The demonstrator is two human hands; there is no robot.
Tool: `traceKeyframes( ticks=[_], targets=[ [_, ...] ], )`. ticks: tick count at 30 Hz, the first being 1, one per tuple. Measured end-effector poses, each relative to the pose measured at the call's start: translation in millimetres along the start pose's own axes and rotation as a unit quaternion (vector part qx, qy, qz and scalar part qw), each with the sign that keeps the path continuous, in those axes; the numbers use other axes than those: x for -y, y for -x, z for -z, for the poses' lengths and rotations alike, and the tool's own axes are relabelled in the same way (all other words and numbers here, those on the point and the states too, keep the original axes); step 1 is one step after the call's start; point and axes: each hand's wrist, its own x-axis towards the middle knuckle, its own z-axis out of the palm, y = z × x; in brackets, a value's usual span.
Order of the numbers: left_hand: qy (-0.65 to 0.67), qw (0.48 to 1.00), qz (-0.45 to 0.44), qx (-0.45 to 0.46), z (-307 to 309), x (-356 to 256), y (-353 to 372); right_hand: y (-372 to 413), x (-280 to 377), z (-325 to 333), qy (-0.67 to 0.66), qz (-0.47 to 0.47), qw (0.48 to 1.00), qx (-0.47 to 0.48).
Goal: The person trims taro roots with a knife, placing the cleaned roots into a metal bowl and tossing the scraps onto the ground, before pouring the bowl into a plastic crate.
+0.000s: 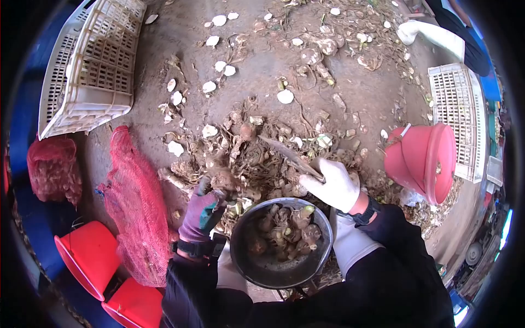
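Observation:
My left hand (202, 215), in a purple and green glove, is closed round a brown, rough root vegetable (223, 179) at the edge of the pile. My right hand (334, 186), in a white glove, grips a knife (291, 156) whose blade points up and left, apart from that root. In front of my body, between my forearms, stands a round black basin (238, 257) holding several brown root vegetables (292, 232). Beyond it spreads a heap of stringy roots and trimmings (260, 156).
A white plastic crate (101, 60) and red mesh sacks (136, 205) lie on the left, near red buckets (90, 254). To the right are a pink bucket (407, 158) and another crate (456, 104). A person's white-covered limb (437, 39) shows at upper right.

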Motion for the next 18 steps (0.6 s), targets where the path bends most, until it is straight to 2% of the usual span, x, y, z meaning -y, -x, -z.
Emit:
traceKeyframes(
  ticks=[3,4,5,6,7,8,9,11,12,13,15,16,18],
  targets=[
    [0.031,0.999,0.025,0.012,33.2,16.9,0.8,0.3,1.9,0.1,-0.015,-0.032,0.999,-0.003],
    [-0.041,0.999,0.017,-0.007,11.9,6.0,0.2,0.1,1.7,0.5,-0.006,-0.024,1.0,-0.001],
    [-0.041,0.999,0.016,-0.008,2.8,7.3,-1.0,-0.2,1.3,1.0,0.003,-0.016,1.0,-0.001],
    [-0.182,0.983,0.004,-0.036,-4.4,9.4,-2.3,-0.3,0.4,1.6,0.003,-0.015,1.0,-0.001],
    [-0.32,0.945,-0.008,-0.062,-7.6,10.0,-4.1,0.0,-0.9,2.1,0.016,-0.014,1.0,0.006],
    [-0.649,0.746,-0.146,-0.033,2.9,3.3,-6.1,0.3,-1.7,2.4,0.03,-0.013,0.999,0.014],
    [-0.649,0.746,-0.146,-0.033,8.6,-0.8,-11.4,0.5,-1.3,2.8,0.03,-0.014,0.999,0.014],
    [-0.669,0.714,-0.127,-0.161,11.1,-9.8,-27.0,0.9,0.2,3.1,0.028,-0.026,0.999,0.013],
    [-0.734,0.637,-0.131,-0.195,7.5,-18.2,-32.9,1.1,0.4,3.1,0.028,-0.026,0.999,0.014],
    [-0.76,0.602,-0.13,-0.207,11.1,-20.9,-44.4,1.7,0.5,2.9,0.024,-0.023,0.999,0.015],
    [-0.797,0.577,-0.042,-0.174,13.9,-19.6,-61.5,1.8,0.6,2.8,0.02,-0.021,0.999,0.02],
    [-0.797,0.577,-0.039,-0.175,20.5,-14.5,-68.1,1.7,-0.1,2.2,0.03,-0.018,0.999,0.018],
    [-0.841,0.516,-0.08,-0.139,34.2,-4.1,-78.7,1.6,-0.5,1.5,0.034,-0.015,0.999,0.017]
  ],
)
